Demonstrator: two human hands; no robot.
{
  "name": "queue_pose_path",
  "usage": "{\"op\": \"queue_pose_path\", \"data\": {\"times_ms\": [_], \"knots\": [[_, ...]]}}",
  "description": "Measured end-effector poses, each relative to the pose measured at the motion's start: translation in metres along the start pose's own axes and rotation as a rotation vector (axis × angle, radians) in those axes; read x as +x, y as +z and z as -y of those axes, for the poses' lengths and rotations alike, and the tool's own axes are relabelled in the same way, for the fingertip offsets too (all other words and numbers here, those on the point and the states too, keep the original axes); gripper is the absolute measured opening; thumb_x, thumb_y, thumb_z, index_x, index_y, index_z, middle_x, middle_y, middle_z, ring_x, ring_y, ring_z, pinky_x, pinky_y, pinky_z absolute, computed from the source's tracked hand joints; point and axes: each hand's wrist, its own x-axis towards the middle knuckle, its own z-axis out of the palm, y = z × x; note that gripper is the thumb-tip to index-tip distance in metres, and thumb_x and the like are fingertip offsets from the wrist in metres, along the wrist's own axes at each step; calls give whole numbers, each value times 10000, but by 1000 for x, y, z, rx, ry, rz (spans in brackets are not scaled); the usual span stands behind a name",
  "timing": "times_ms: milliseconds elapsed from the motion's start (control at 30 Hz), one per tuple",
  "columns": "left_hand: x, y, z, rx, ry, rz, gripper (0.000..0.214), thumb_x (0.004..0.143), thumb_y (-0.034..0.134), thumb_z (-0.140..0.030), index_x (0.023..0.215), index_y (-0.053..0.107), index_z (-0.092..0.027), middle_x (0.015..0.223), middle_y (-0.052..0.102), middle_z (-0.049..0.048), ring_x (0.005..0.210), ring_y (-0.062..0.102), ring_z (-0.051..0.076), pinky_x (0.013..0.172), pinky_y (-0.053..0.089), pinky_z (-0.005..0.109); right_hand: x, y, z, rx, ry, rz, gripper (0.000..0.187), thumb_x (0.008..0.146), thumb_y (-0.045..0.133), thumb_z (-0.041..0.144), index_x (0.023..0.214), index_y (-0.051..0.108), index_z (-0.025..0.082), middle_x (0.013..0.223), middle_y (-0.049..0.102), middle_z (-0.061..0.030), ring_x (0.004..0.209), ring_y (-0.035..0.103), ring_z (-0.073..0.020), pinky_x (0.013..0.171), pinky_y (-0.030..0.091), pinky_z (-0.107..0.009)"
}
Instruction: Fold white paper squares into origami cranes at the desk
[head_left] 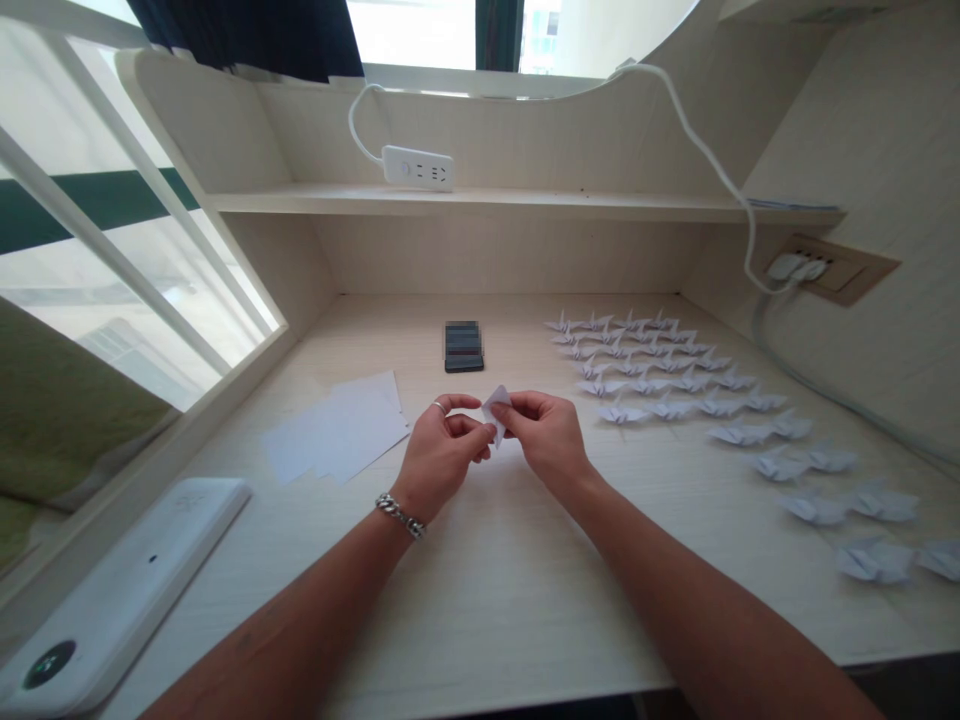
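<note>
Between my two hands, above the middle of the desk, is a small piece of folded white paper [496,404]. My left hand [448,440], with a ring and a chain bracelet, pinches its lower left side between thumb and fingers. From the other side my right hand [546,428] grips it with thumb and forefinger. The paper stands roughly upright, with a pointed top; its lower part is partly hidden by my fingertips. Left of my hands lie loose white paper sheets [352,425], overlapping. Rows of folded white paper cranes [671,405] stand on the right.
A dark phone-like object [463,347] lies beyond my hands. At the left edge is a long white device [135,590] with a round dark dial. A power strip [418,168] sits on the shelf [510,203]. A white cable [705,150] runs to the wall socket [832,270].
</note>
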Motion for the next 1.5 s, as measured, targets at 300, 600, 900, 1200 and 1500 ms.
{"op": "queue_pose_path", "data": {"times_ms": [300, 600, 900, 1200, 1500], "knots": [[0, 0, 6, -229, -84, 104, 465, 686, 781, -233, 1041, 496, -142, 689, 702, 28, 614, 662, 146, 624, 524, 268, 2, -2, 2, 50, 7, -63, 281, 672, 761, 394, 772, 731, 132, 642, 686, -34, 555, 599, -147, 573, 537, -300], [0, 2, 7, -166, -54, 70, 454, 680, 791, -240, 1024, 513, -139, 628, 675, 1, 559, 621, 117, 570, 501, 232, 0, 1, 5, -13, -28, -101, 227, 704, 738, 344, 778, 734, 130, 644, 690, -24, 549, 593, -128, 567, 530, -266], [-1, 4, 6, -219, -117, 66, 466, 665, 801, -260, 1016, 525, -128, 668, 704, 35, 575, 643, 129, 603, 518, 258, 0, 1, 3, -43, -52, -124, 236, 714, 727, 351, 800, 736, 131, 664, 702, -33, 548, 599, -134, 542, 518, -260], [0, 4, 8, -186, -97, 39, 412, 658, 806, -269, 957, 561, -125, 644, 695, 22, 564, 632, 117, 580, 502, 234, -1, 2, 4, -88, -61, -137, 272, 717, 716, 397, 802, 740, 140, 675, 709, -35, 568, 613, -150, 558, 513, -272], [-1, 5, 7, -281, -110, 73, 394, 656, 811, -264, 933, 576, -111, 662, 701, 35, 598, 649, 120, 608, 507, 231, 1, 1, 4, -3, -36, -137, 260, 710, 730, 366, 816, 730, 129, 702, 711, -43, 571, 610, -146, 567, 527, -280]]}}
